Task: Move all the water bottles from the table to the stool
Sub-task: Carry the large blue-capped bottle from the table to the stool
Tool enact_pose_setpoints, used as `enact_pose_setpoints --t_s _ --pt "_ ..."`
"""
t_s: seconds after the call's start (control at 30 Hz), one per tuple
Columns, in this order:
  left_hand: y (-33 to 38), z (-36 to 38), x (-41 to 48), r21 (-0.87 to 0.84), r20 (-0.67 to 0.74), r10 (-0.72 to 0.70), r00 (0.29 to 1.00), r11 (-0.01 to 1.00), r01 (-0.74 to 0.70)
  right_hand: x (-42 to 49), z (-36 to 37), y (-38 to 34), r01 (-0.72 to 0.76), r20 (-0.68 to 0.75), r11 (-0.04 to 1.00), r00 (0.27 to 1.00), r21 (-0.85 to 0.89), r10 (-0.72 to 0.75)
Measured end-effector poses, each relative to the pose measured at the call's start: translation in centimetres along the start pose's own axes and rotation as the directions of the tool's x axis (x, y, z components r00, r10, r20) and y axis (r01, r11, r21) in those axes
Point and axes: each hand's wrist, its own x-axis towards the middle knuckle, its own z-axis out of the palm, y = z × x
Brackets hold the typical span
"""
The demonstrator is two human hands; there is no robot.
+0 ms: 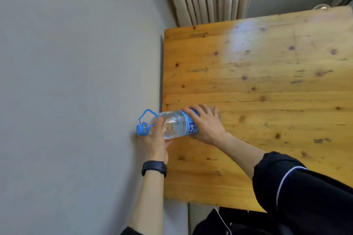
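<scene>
- Head view: your left hand (154,139) grips the bottle (175,124) at its neck end, just beside the blue cap (141,129). Your right hand (204,126) wraps around the label end.
- The bottle lies tipped across the table (267,82) edge, probably lifted; contact underneath is hard to tell.
- Grip firmly and carry it level, since the water will shift.
- The stool is out of view, so find it before you swing across.
</scene>
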Motion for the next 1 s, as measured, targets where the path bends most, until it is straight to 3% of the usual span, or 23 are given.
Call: enact_pose_setpoints --t_s 0.2,0.37,0.5,0.63,0.77,0.87,1.0 --pt "0.7 1.6 -1.3 -0.006 0.000 0.052 0.999 0.999 -0.052 -1.1 -1.7 0.5 -0.054 0.008 0.998 0.999 -0.021 0.054" --pt "2.2 5.0 -5.0 0.082 0.215 0.158 0.964 0.980 -0.179 -5.8 -4.7 1.9 -0.156 -0.120 0.984 0.979 0.088 0.166" --pt "3.6 8.3 -9.5 0.072 0.422 0.245 0.873 0.951 -0.302 -11.2 -9.6 3.5 -0.220 -0.320 0.971 0.917 0.096 0.239" --pt "6.5 14.0 -16.0 0.005 0.637 0.354 0.685 0.886 -0.463 -17.5 -16.2 5.1 -0.353 -0.521 0.932 0.781 0.085 0.344" --pt "8.6 20.1 -24.5 -0.114 0.809 0.412 0.419 0.809 -0.576 -24.8 -22.5 7.0 -0.493 -0.715 0.861 0.556 0.128 0.424" --pt "8.7 23.3 -31.7 -0.205 0.882 0.416 0.222 0.763 -0.614 -31.1 -25.6 8.8 -0.557 -0.807 0.811 0.387 0.182 0.447" --pt "6.8 26.8 -40.2 -0.283 0.933 0.360 -0.003 0.729 -0.624 -39.8 -28.0 11.6 -0.589 -0.885 0.782 0.234 0.201 0.403"
